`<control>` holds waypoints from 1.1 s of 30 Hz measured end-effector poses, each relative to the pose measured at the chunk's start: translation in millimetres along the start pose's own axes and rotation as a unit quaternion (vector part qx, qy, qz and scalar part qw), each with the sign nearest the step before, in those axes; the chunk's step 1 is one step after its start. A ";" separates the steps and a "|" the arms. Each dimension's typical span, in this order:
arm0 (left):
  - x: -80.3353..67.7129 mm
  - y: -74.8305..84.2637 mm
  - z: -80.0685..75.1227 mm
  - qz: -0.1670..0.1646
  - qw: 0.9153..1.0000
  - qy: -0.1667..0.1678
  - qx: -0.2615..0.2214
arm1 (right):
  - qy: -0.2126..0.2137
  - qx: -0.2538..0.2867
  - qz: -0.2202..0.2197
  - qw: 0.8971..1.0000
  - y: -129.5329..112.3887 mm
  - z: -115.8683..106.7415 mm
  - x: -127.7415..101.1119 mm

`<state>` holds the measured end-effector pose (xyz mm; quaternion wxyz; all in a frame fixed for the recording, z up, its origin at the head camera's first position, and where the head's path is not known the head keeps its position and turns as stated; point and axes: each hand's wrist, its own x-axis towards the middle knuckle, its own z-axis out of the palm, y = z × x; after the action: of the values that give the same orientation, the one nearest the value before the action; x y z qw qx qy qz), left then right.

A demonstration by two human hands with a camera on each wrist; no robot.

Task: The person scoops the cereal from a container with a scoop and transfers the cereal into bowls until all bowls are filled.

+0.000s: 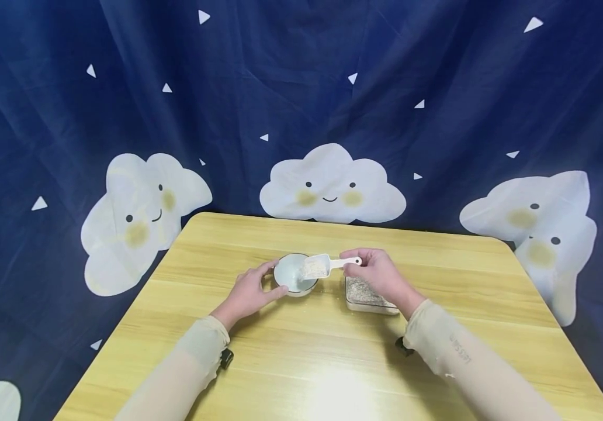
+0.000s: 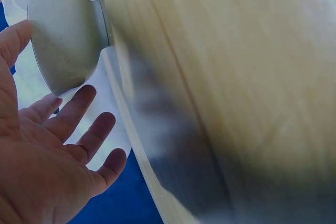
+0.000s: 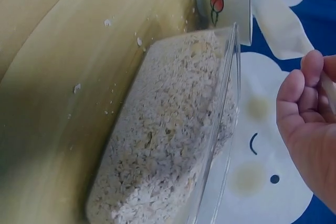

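Bowl [image 1: 295, 275] sits at table [image 1: 280, 374] centre; oat box [image 1: 367, 296] at its 4 o'clock; scoop [image 1: 322, 266] above bowl's rim.

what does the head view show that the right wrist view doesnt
Only the head view shows the left hand cupping the white bowl, and the white scoop loaded with flakes above the bowl.

Only the right wrist view shows a red flower print on the bowl's side and loose flakes scattered on the table.

Both show the right hand, the clear container filled with oat flakes, and the cloud-print backdrop.
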<state>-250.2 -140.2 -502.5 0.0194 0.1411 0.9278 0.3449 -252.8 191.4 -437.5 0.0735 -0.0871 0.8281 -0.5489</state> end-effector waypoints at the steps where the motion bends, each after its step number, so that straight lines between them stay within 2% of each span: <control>1: -0.2 -0.1 -0.1 0.000 1.000 0.000 -0.001 | 0.004 -0.012 -0.002 1.000 -1.7 1.4 -0.7; 4: -0.8 -0.5 -0.4 0.001 1.000 0.002 -0.005 | 0.012 -0.047 -0.017 0.999 -6.0 4.2 -3.3; 9: -0.5 -1.6 -0.7 0.008 1.000 0.007 0.001 | 0.019 -0.070 -0.034 0.997 -11.0 7.3 -6.0; 20: -0.1 -2.3 -0.2 0.013 1.000 0.012 0.008 | 0.026 -0.083 -0.042 0.995 -14.5 11.1 -7.0; 33: -1.9 -2.6 0.7 0.005 1.000 0.008 0.003 | 0.035 -0.106 -0.089 0.990 -15.1 14.2 -10.6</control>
<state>-249.0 -142.2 -504.8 0.0098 0.1425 0.9284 0.3430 -238.5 175.3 -428.8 -0.0137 -0.1485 0.8726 -0.4651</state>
